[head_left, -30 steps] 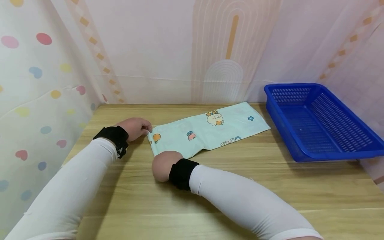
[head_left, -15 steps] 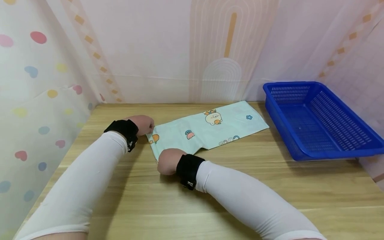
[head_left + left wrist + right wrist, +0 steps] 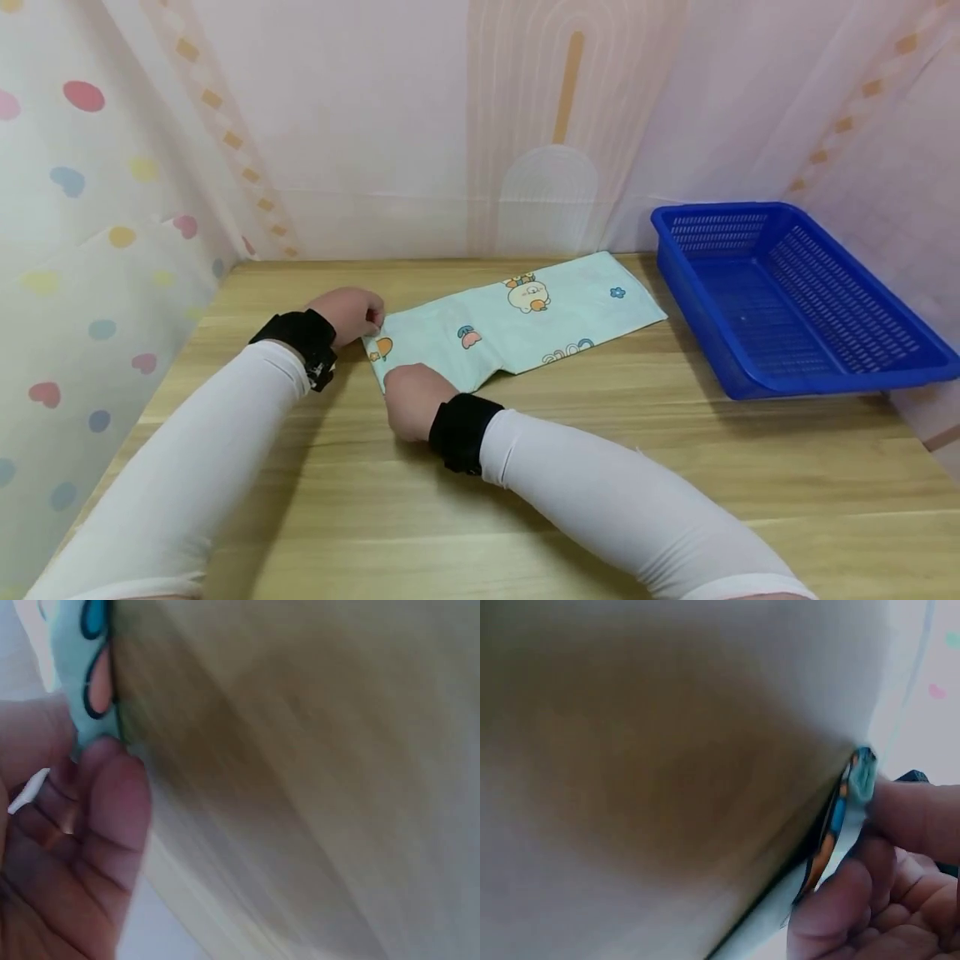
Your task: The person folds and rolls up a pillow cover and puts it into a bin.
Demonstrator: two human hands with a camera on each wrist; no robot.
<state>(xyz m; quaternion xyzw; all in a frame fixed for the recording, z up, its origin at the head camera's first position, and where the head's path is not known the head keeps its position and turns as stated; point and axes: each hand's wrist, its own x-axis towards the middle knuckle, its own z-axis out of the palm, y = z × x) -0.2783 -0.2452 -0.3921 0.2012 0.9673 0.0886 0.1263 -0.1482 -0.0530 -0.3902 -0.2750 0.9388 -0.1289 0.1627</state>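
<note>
We have two hands on one pale mint cloth point(image 3: 570, 312), and it lies lengthwise on the desk point(image 3: 352, 508), to the left of one blue basket point(image 3: 832, 387). One end of it reaches close to the basket's left side, and the hands are at the other end, the one farthest from the basket!

We look at the left hand point(image 3: 348, 315) first: it's on the back corner of that far end, thumb and fingers point(image 3: 120, 799) pinching the cloth's edge. Then we come to the right hand point(image 3: 417, 402), nearer to us than the basket's back rim and well left of it, on the front corner; its thumb and fingers point(image 3: 829, 904) pinch the edge too, where we see several layers bunched together.

Across the cloth we count one bear-like face, one pink tulip shape, and one blue flower, the print nearest the basket. Its front edge takes one small notch, left of the basket.

We've got two black wristbands point(image 3: 465, 432), one per wrist, and two white sleeves point(image 3: 615, 492) coming in from below and left of the basket. Behind the basket hangs a pale pink backdrop point(image 3: 375, 125); far left of it, we spot a dotted curtain point(image 3: 82, 275).
</note>
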